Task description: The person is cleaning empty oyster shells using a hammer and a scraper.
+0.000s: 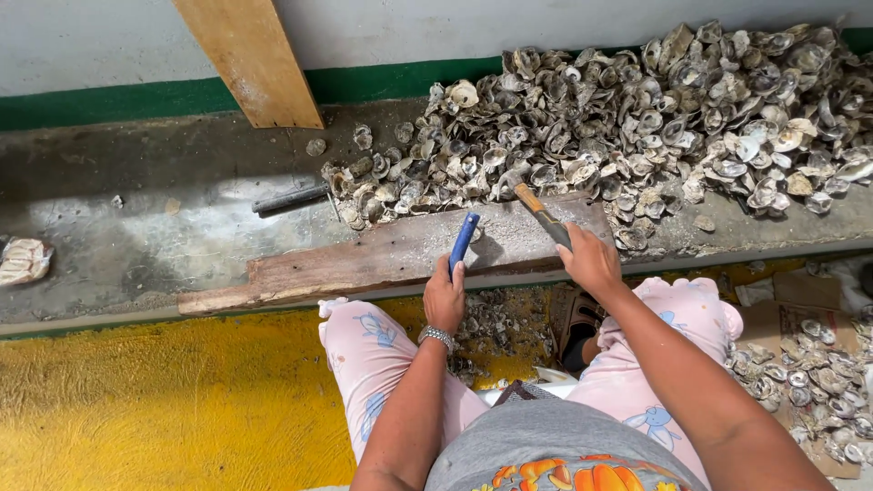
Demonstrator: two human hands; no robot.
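Observation:
My left hand (445, 295) grips a blue-handled tool (464, 238) whose tip rests on a worn wooden board (364, 259). My right hand (589, 259) holds a tool with an orange and dark handle (544, 215), its end reaching into the near edge of a big pile of oyster shells (655, 118). The board lies along the concrete ledge (136, 227) in front of me, dusted with white grit by the tools. A metal watch band circles my left wrist. My knees in pink patterned trousers sit below the ledge.
A wooden plank (250, 59) leans on the white and green wall. A dark metal rod (289, 198) lies on the ledge left of the pile. Loose shells on cardboard (818, 373) are at my right. The floor (164, 400) is painted yellow. A pale bundle (23, 259) sits far left.

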